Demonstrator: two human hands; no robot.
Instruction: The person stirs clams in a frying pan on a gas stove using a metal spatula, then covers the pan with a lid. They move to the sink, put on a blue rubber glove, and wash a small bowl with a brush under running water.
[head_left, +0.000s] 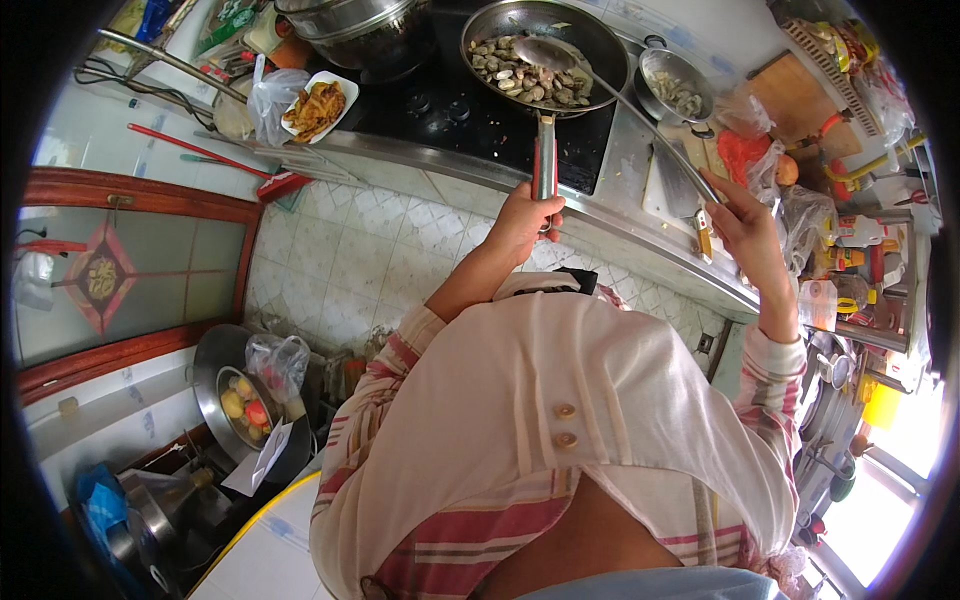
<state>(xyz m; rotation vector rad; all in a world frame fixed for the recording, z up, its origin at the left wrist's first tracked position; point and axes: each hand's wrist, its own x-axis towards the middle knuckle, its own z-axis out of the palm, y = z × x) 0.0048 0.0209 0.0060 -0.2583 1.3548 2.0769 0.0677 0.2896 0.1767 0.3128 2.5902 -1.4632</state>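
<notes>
A frying pan (619, 56) with clams (534, 84) in it stands on the black cooktop (450, 139). My left hand (525, 217) is closed around the pan's metal and red handle (547, 154). In my right hand (744, 217) is the upper end of a long-handled metal ladle (652, 127); its bowl rests low over the clams in the pan. Right of the pan stands a small two-handled pot (671, 82) with pale pieces of food in it. A cleaver (677, 180) with a wooden handle lies on the counter, left of my right hand.
A large steamer pot (356, 30) stands at the cooktop's back left. A white dish of fried food (321, 107) and a plastic bag (274, 101) are at the counter's left. Bottles (855, 292) crowd a rack at the right. A bowl of fruit (244, 409) is at the lower left.
</notes>
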